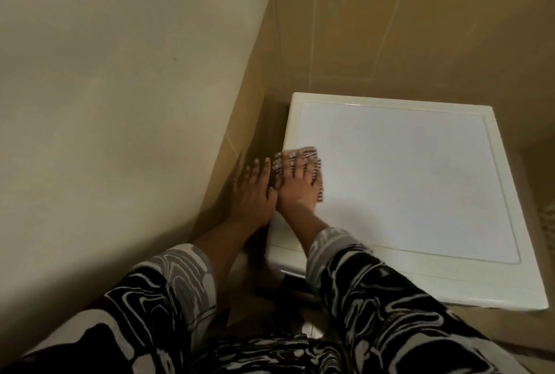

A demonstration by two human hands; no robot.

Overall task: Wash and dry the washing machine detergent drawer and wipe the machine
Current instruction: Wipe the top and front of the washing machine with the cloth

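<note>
I see the right hand (295,184) flat, fingers spread, pressing a striped cloth (312,163) onto the washing machine (420,181) top near its left edge. Left hand (252,190) is open w/ nothing in it, just beside the right, against the machine's left side by the tiled wall (240,121). Drawer can't be made out.

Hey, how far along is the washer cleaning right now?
In hand: the right hand presses a striped cloth flat on the washing machine top at its left edge, the left hand beside it. Most of the top lies beyond the cloth. The detergent drawer isn't clearly visible, so its state can't be judged.
</note>
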